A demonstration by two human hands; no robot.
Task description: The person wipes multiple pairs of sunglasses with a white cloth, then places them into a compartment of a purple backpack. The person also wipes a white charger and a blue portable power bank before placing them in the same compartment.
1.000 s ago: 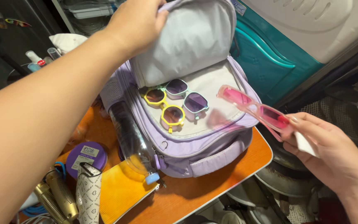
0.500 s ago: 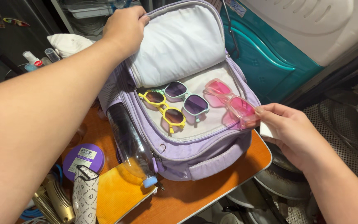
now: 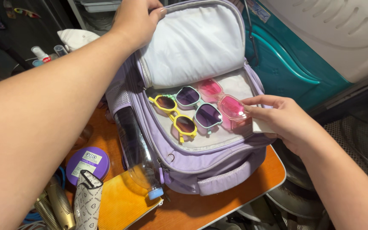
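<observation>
Head view: my right hand (image 3: 290,123) pinches pink sunglasses (image 3: 224,102) into the backpack (image 3: 218,170); left hand (image 3: 135,19) grips flap (image 3: 192,42) open; release needs care.

Clear plastic bottle (image 3: 136,149), purple round tin (image 3: 87,163), yellow notebook (image 3: 122,202), orange table (image 3: 252,187)

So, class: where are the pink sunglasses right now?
The pink sunglasses lie inside the open purple backpack, right of the teal-framed pair, under the right hand's fingertips.
</observation>
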